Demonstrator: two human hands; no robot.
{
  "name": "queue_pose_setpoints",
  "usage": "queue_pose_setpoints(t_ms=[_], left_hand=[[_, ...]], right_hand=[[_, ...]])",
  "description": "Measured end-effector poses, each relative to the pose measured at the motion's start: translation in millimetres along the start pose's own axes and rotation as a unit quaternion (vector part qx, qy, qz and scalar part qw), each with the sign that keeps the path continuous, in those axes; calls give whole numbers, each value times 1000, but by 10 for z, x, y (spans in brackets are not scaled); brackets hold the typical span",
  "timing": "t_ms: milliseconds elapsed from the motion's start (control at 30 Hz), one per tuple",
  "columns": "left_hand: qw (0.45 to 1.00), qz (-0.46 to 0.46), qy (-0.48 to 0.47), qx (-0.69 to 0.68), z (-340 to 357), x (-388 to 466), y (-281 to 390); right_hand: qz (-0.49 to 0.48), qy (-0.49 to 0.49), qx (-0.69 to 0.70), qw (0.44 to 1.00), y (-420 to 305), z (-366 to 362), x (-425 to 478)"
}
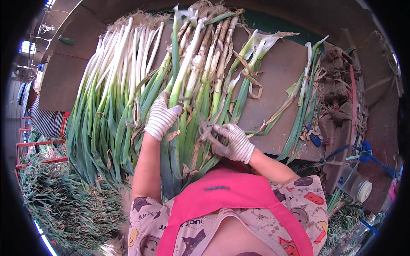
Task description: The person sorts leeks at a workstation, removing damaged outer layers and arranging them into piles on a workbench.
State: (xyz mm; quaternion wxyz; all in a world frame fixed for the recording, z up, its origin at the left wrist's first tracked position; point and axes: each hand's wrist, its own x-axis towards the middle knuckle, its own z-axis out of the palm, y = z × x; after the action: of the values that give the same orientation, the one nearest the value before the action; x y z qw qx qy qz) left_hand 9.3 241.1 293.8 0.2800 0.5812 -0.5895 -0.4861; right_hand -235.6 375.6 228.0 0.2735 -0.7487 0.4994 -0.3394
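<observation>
My left hand (164,116), in a striped knit glove, is closed around a pale green onion stalk (186,68) whose white end points away from me. My right hand (233,140), in a like glove with soiled fingertips, pinches a dry, brownish strip of leaf (206,130) just right of that stalk. Beneath and beyond both hands lie unpeeled green onions (221,48) with dirty brown sheaths and roots. To their left, a wide row of clean white-stemmed green onions (120,64) rests side by side, roots at the far edge and leaves hanging toward me.
Peeled leaves (256,54) lie on the brown board (275,80), with more scraps at its right. A clear plastic container (355,185) with a white lid sits lower right. At lower left is a big heap of green onions (70,204) by a red metal frame (40,144); a person (48,113) is beyond.
</observation>
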Motion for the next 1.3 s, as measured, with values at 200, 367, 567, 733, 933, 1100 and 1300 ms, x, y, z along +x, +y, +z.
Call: queue_pose_setpoints(t_ms=[200,367,567,733,933,1100,1300], left_hand=[[972,66,46,222,31,-86,-143],[975,29,94,199,52,-279,-37],[977,29,86,192,211,-247,-67],[953,35,91,288,364,-129,-192],[918,-1,65,390,403,-10,-91],[933,-46,55,353,390,62,-8],[937,7,26,349,361,46,-70]], right_hand=[[26,-3,-3,1000,-91,111,-102],[5,-77,4,997,-160,201,-199],[11,-44,-17,999,-125,329,-188],[8,64,-61,996,225,301,341],[178,0,-50,983,789,-56,1515],[225,53,-151,961,1076,-431,2490],[144,-32,-167,975,1093,-329,1832]])
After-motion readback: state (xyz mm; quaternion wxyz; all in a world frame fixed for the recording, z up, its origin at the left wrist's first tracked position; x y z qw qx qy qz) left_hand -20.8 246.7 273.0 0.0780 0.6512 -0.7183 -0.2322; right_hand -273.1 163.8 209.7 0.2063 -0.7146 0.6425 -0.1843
